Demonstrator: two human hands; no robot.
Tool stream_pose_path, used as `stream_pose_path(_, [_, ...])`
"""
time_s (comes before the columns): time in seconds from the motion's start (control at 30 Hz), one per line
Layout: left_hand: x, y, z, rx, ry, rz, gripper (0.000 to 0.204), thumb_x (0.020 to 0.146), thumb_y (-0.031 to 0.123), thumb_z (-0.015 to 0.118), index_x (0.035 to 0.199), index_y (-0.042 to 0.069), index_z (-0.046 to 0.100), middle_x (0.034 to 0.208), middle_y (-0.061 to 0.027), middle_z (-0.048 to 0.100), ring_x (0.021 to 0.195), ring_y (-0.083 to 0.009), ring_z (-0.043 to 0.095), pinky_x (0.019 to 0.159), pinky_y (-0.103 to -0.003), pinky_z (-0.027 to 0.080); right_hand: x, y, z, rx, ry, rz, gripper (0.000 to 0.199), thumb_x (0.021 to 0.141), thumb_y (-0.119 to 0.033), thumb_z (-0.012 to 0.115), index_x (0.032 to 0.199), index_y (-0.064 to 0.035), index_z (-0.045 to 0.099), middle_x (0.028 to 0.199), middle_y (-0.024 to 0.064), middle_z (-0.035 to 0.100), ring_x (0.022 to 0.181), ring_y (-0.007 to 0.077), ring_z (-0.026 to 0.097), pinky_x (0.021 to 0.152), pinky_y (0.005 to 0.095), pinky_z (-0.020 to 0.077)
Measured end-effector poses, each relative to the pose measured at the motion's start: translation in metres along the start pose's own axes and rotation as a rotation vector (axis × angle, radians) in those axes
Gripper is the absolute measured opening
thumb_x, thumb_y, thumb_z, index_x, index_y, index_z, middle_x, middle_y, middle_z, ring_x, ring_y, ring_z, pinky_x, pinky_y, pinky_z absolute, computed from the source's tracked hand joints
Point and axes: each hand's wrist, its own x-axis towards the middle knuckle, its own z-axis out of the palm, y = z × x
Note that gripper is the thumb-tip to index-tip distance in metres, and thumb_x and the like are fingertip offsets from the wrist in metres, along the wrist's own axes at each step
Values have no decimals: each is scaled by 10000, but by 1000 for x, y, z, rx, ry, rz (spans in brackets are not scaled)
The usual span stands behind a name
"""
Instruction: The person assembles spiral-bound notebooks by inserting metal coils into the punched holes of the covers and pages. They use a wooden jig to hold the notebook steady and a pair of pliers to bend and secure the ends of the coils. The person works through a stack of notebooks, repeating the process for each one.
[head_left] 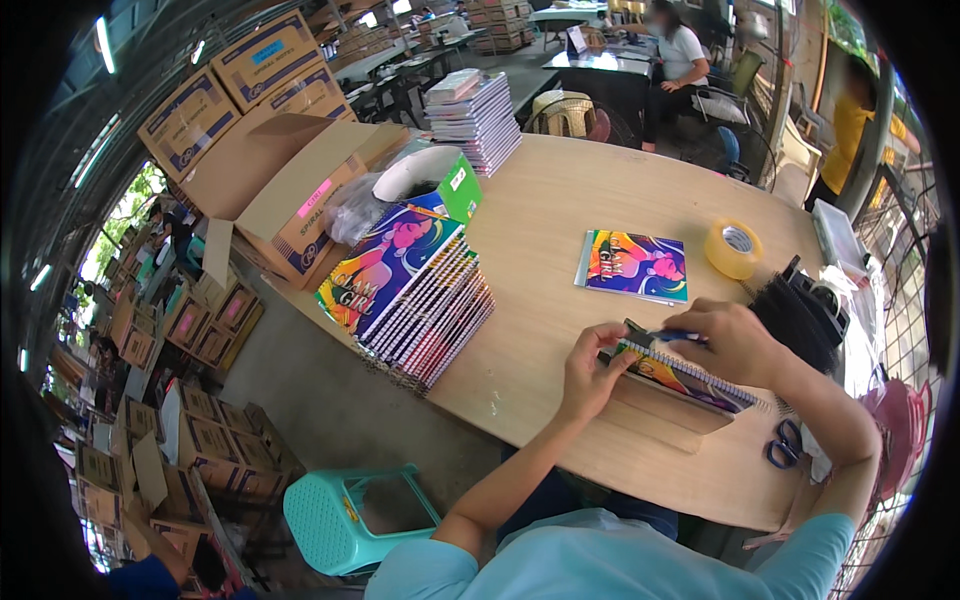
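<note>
A spiral notebook (682,376) stands on edge in a wooden holder (655,412) at the table's front, its coil running along the top. My left hand (592,372) pinches the notebook's left end near the coil. Above the coil, my right hand (735,338) is closed around a small blue-handled tool (676,336); its kind and tip are hidden by the fingers. Farther back lies a set of colourful notebook covers and pages (632,266), flat on the table. Left of it rises a tall stack of spiral notebooks (415,305) with the same colourful cover.
A tape roll (733,248) sits at right, with black coils (795,318) nearer me and blue scissors (785,443) by the right edge. Cartons (300,190), a green box (462,190) and a book stack (475,122) line the left. A turquoise stool (335,520) stands below; two people are beyond.
</note>
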Motion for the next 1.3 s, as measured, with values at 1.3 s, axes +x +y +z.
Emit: stream_pose_path(1.3, [192, -126, -34, 1257, -264, -439, 676, 633, 469, 855, 1058, -14, 646, 1118, -218, 659, 1063, -349, 638, 894, -418, 534, -62, 119, 120, 23, 737, 228, 310, 771, -80, 750, 1070, -38, 680, 1138, 173, 557, 1037, 329, 552, 871, 404, 478])
